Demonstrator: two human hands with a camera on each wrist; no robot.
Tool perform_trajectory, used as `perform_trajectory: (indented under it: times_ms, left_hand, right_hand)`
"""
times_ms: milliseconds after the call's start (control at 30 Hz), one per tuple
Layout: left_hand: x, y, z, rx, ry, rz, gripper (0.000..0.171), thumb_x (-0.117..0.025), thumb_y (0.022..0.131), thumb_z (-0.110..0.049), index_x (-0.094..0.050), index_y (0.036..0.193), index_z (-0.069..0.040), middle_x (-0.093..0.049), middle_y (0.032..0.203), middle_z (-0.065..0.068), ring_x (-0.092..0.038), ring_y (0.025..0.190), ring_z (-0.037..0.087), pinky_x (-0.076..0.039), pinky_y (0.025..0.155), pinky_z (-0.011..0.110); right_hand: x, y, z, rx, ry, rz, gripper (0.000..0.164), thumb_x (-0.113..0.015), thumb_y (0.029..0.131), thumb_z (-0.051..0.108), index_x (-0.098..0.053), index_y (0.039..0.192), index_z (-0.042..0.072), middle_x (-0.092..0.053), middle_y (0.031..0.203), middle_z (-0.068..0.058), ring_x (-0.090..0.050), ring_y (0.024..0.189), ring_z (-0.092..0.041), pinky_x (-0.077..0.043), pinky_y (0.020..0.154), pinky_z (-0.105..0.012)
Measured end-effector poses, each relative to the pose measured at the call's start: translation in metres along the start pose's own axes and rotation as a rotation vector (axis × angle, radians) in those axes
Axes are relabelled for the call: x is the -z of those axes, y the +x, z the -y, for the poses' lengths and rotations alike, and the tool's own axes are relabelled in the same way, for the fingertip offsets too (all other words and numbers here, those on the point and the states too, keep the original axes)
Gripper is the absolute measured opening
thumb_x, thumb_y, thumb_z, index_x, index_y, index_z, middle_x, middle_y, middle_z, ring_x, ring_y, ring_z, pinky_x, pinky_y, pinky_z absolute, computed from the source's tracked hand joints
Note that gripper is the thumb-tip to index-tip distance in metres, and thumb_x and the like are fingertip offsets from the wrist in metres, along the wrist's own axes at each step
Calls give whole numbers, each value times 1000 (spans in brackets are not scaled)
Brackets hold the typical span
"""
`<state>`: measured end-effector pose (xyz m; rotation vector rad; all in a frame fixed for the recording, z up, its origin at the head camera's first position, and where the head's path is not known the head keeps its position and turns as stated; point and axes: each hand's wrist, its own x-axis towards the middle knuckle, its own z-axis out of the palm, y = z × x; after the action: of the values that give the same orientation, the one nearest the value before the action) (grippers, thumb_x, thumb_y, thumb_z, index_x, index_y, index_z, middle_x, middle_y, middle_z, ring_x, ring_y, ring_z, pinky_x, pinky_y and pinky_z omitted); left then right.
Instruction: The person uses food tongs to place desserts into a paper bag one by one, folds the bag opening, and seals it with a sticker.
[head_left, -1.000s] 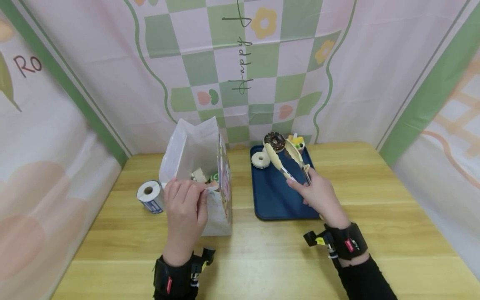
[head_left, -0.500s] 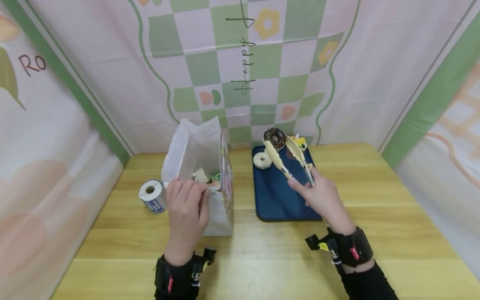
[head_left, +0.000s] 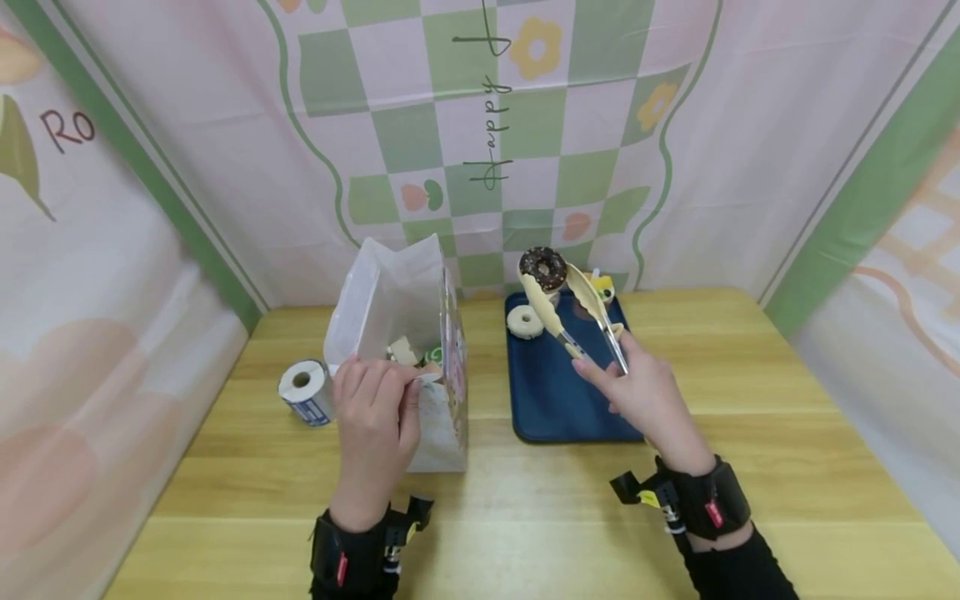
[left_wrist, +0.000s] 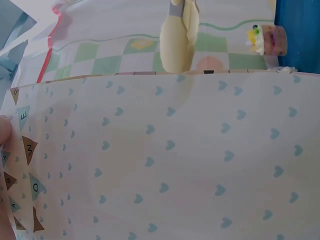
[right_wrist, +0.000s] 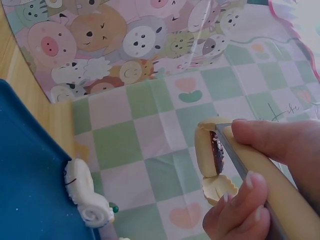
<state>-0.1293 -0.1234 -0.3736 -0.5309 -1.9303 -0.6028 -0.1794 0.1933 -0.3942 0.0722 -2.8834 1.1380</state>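
In the head view my left hand point(head_left: 375, 425) pinches the near rim of a standing white paper bag point(head_left: 435, 437), its mouth spread wide. Several small items show inside. My right hand point(head_left: 652, 400) holds cream-tipped metal tongs point(head_left: 542, 304). Between the tong tips is a chocolate doughnut point(head_left: 531, 268) with sprinkles, raised over the far end of a dark blue tray point(head_left: 562, 404). A white doughnut point(head_left: 517, 325) lies at the tray's far left corner, and a fruit-topped dessert cup point(left_wrist: 272, 40) is at its far right. The right wrist view shows the chocolate doughnut point(right_wrist: 204, 150) edge-on in the tongs.
A roll of labels point(head_left: 309, 404) stands left of the bag on the wooden table point(head_left: 525, 533). Behind the table hangs a checkered cloth point(head_left: 465, 133). In the right wrist view, a white swirled piece point(right_wrist: 95, 215) sits by the tray's edge.
The tongs and chocolate doughnut have risen a little and drifted slightly left, away from the dessert cup. My left hand keeps its grip on the bag's rim.
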Motion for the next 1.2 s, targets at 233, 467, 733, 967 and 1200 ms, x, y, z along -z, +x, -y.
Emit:
perform_trajectory:
  times_ms: [233, 467, 733, 967, 1200]
  left_hand:
    - [0, 1, -1, 5, 5, 7, 26, -52, 100, -22, -61, 83, -3, -62, 81, 9, -53, 83, 28, -36, 95, 50]
    - [0, 1, -1, -3, 5, 1, 24, -53, 98, -20, -62, 83, -3, -63, 82, 8, -53, 83, 28, -36, 95, 50]
    - [0, 1, -1, -7, 3, -7, 25, -52, 99, -20, -62, 82, -4, -64, 82, 9, -53, 82, 28, -35, 96, 49]
    - [0, 0, -1, -2, 2, -2, 23, -53, 98, -19, -62, 83, -4, -63, 82, 8, -52, 82, 27, -35, 95, 49]
    - [0, 1, -2, -3, 3, -1, 22, -54, 97, -19, -62, 83, -4, -63, 82, 8, -52, 82, 27, -36, 95, 49]
  right_hand:
    - [5, -4, 12, 5, 21, 9, 72, -56, 84, 71, -43, 128, 16, -60, 73, -6, -60, 52, -17, -42, 46, -30]
    - [9, -9, 24, 21, 25, 18, 69, -57, 85, 69, -44, 124, 14, -59, 76, -8, -61, 53, -19, -43, 47, -30]
    - [12, -15, 37, 50, 26, 25, 68, -59, 85, 67, -44, 127, 15, -58, 78, -7, -63, 53, -19, -44, 47, -30]
    - [15, -19, 48, 72, 47, 41, 68, -59, 84, 68, -43, 127, 18, -60, 78, -7, -62, 52, -19, -45, 48, -31]
    - [17, -24, 56, 100, 62, 44, 61, -61, 84, 65, -45, 122, 20, -59, 77, -6, -60, 51, -17, -45, 48, -31]
